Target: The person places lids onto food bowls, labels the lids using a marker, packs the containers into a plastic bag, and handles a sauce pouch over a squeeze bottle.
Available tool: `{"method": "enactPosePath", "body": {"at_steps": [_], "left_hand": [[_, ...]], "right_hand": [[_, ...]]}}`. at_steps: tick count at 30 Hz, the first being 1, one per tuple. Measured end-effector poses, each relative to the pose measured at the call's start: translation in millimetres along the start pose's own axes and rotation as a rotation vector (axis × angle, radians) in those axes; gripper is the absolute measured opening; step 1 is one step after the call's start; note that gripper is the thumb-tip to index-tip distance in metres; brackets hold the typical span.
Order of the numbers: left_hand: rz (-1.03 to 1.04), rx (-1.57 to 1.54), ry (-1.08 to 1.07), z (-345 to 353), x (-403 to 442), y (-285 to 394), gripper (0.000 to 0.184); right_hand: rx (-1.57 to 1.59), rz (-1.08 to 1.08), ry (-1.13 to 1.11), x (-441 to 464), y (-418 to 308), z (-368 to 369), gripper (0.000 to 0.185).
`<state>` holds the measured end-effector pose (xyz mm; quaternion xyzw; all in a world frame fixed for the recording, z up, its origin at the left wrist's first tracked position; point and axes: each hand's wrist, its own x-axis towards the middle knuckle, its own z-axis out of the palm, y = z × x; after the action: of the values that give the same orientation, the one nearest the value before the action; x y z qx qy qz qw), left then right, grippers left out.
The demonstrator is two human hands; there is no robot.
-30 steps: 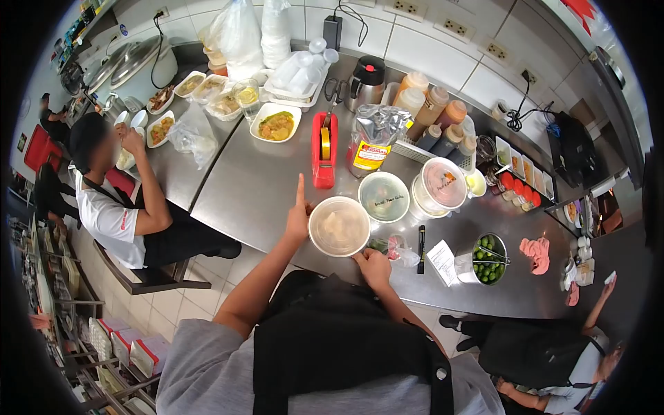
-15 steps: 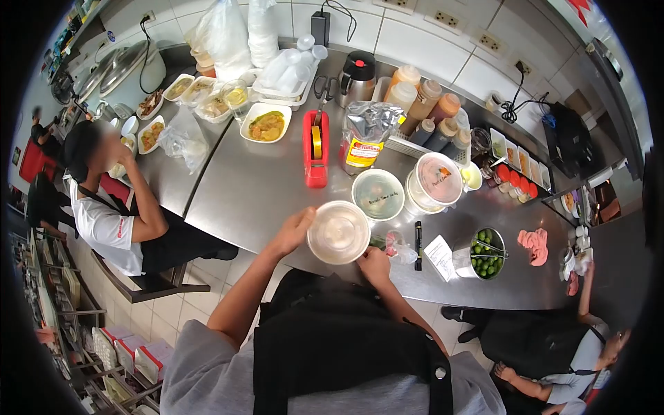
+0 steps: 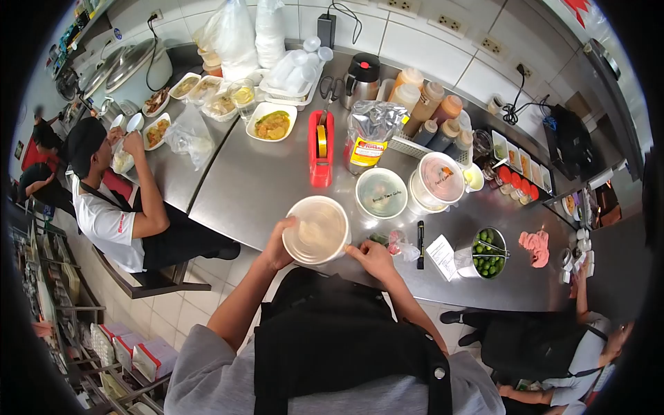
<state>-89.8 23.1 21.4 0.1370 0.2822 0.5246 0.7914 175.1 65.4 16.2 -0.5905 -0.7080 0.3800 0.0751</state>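
Note:
A round, lidded plastic tub (image 3: 316,230) with pale contents is held in front of my apron, over the near edge of the steel table. My left hand (image 3: 279,244) grips its left side. The fingers of my right hand (image 3: 370,259) are at the tub's lower right rim, bent and pressed together. Just beyond stands a tub with a green-tinted lid (image 3: 382,194) and handwriting on it. To its right is a stack topped by a tub with an orange-marked lid (image 3: 441,178). A small plastic bag (image 3: 399,245) lies right of my right hand.
A red tape dispenser (image 3: 321,155), foil bag (image 3: 367,142), sauce bottles (image 3: 423,104) and a bowl of curry (image 3: 271,124) stand farther back. At right are a black marker (image 3: 420,244), paper (image 3: 441,257) and green limes in a container (image 3: 489,252). A seated person (image 3: 114,207) eats at left; another person is lower right.
The held tub has moved left and nearer to me. My left hand shifted left with it. The seated person's hands have lowered from the face.

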Motion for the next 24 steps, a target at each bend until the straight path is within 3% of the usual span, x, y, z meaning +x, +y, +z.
{"method": "enactPosePath", "body": {"at_steps": [5, 9, 12, 14, 15, 17, 21, 23, 24], "left_hand": [[0.107, -0.132, 0.058, 17.3, -11.2, 0.8, 0.072], [0.257, -0.142, 0.080, 14.7, -18.0, 7.2, 0.074], [0.283, -0.112, 0.089, 16.7, -21.6, 11.5, 0.075], [0.278, -0.110, 0.072, 15.6, -20.7, 7.9, 0.075], [0.270, -0.109, 0.059, 14.9, -21.2, 5.6, 0.074], [0.267, -0.100, 0.079, 14.8, -23.5, 2.0, 0.074], [0.197, -0.077, 0.052, 11.2, -35.4, -1.0, 0.074], [0.181, -0.072, 0.037, 16.7, -41.2, -3.7, 0.073], [0.162, -0.068, 0.027, 19.6, -42.7, -5.1, 0.073]], "right_hand": [[0.204, -0.100, 0.033, 14.4, 7.2, -7.3, 0.043], [0.296, -0.136, 0.240, 10.6, -1.1, -10.5, 0.024], [0.554, -0.190, 0.223, 1.5, -34.2, -16.7, 0.032], [0.841, -0.186, 0.046, 6.6, -40.7, -7.0, 0.055], [0.842, -0.188, 0.048, 5.7, -49.4, -6.2, 0.055], [1.200, -0.007, -0.238, 5.1, -68.1, -12.3, 0.073], [1.220, 0.084, -0.395, 47.3, -59.9, -7.8, 0.073], [0.703, -0.045, -0.308, 78.8, -54.9, -3.3, 0.065], [0.697, -0.056, -0.311, 94.5, -58.0, -4.4, 0.065]]}}
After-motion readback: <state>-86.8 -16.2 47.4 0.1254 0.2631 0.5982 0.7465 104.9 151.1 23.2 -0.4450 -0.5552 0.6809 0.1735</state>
